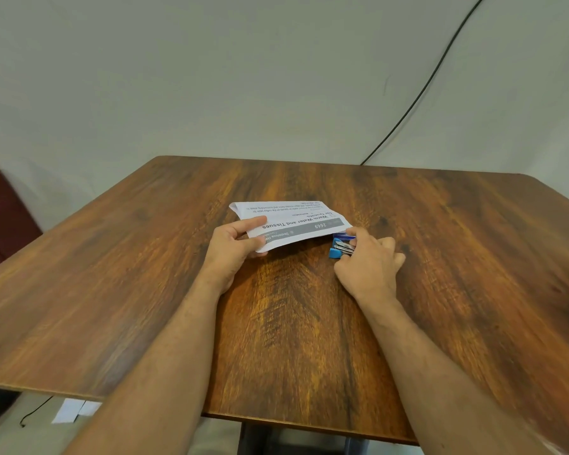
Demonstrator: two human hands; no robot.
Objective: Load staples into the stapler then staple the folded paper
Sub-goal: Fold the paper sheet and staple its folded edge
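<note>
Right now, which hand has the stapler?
The right hand, gripping the blue stapler at the paper's right corner. The left hand only pinches the paper's left edge.

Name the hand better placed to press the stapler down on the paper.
Right. The right hand already grips the blue stapler at the folded paper's corner, while the left hand holds the paper's other end.

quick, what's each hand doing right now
Left hand: grips the near left end of the folded paper, thumb on top.
Right hand: grips the blue stapler at the paper's right corner.
</note>
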